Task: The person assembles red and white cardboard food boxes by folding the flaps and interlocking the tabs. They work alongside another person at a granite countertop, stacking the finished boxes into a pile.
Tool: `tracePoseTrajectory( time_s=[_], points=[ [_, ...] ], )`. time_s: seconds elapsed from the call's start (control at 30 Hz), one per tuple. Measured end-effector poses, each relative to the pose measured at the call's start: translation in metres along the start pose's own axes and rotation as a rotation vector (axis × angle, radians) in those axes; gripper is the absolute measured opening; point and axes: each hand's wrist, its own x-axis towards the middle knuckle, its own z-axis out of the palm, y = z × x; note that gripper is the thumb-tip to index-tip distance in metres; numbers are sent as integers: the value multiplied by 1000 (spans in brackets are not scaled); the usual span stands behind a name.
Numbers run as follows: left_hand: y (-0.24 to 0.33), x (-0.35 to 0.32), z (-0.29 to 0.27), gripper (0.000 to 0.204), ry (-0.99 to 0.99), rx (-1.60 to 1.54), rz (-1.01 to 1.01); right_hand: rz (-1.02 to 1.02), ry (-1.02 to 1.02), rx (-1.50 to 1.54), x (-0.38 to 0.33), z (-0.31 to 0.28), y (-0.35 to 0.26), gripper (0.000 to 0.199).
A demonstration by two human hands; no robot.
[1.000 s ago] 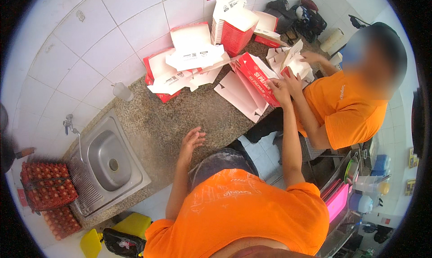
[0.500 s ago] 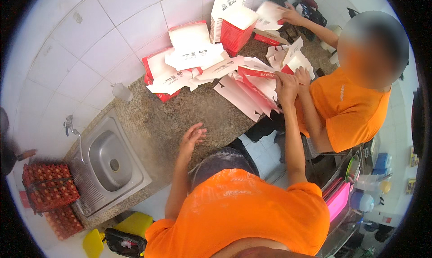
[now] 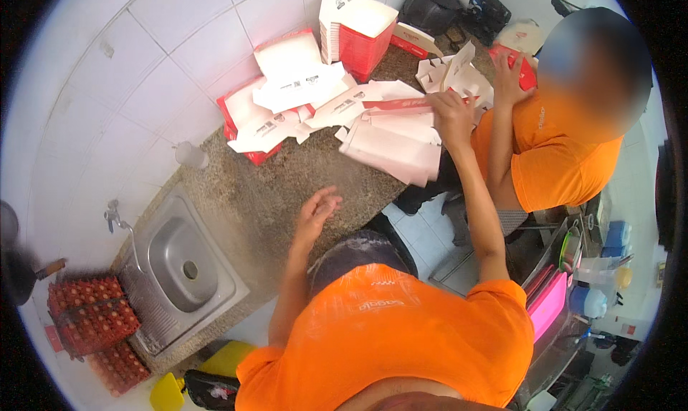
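Note:
My right hand is closed on the red edge of a flat cardboard box, white inside, whose pale panels hang over the counter's front edge. Over the counter, my left hand is raised with its fingers loosely bent and apart, holding nothing. Beyond the held box lie several opened white-and-red cardboard boxes, overlapping against the wall. At the right, a co-worker in an orange shirt holds a red-and-white box in their hands; another part-folded white box rests on the counter beside them.
Behind the loose boxes stands a tall stack of red-and-white boxes. A steel sink is set into the stone counter at the left, with a plastic cup near it. Red egg trays are piled by the sink. Dark bags lie at the back.
The box in my right hand has swung, its pale panels now facing up. My left hand stays over the counter. The co-worker has brought a box from the back counter toward their body.

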Motion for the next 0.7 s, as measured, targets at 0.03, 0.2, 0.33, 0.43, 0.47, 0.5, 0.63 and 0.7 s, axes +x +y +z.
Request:
tracePoseTrajectory(
  time_s=[0.03,0.2,0.33,0.43,0.47,0.5,0.63,0.7],
  points=[
    [3,3,-3,50,-1,3,16,86,127,4,2,-6,-3,17],
    [0,0,-16,69,-60,-285,6,4,185,189,-12,-21,-39,25],
    [49,-13,-22,78,-69,-1060,-43,-238,-43,299,-90,-39,-136,32],
    [-5,-6,-86,60,271,-684,13,-320,-311,678,-125,-38,-177,40],
    [-3,-12,-94,58,340,-477,-36,-236,-367,741,-119,-46,-182,40],
    [1,-19,-96,57,407,-270,-84,-152,-423,803,-116,-50,-183,41],
    [31,-59,-83,67,422,-274,-66,599,-391,973,-116,-1,-160,47],
    [16,-56,-89,68,450,-231,-56,765,-666,1308,-103,0,-153,46]
  ],
)
